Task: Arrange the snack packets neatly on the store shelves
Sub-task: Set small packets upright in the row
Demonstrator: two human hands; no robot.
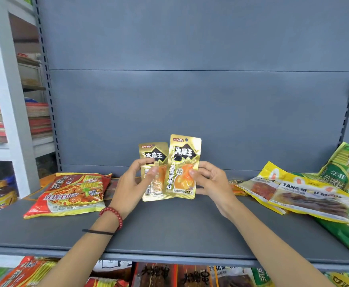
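We hold two gold snack packets upright over the middle of the grey shelf (169, 224). Its front edge runs beneath our forearms, and bare board lies open under and between both wrists. Beyond the grips the grey back panel (190, 100) rises flat, with free room above the packets.

The left grip (128, 183) is clamped on the shorter gold packet (155, 151), thumb across the front and fingers curled behind. The right grip (213, 181) is clamped on the taller gold packet (183, 160), thumb pressed on its orange picture. The taller packet's edge overlaps the shorter one's. We cannot tell whether their bottom edges touch the shelf.

One red noodle packet (72, 193) lies flat to the outside of the left grip, near it but apart. To the outside of the right grip lie two yellow packets (310, 197), overlapping. Past them at least two green packets (345, 168) are heaped at the shelf's end. A red bead bracelet (112, 214) and a black band (98, 232) circle the left wrist. More packets (190, 276) crowd the lower shelf below the front edge.
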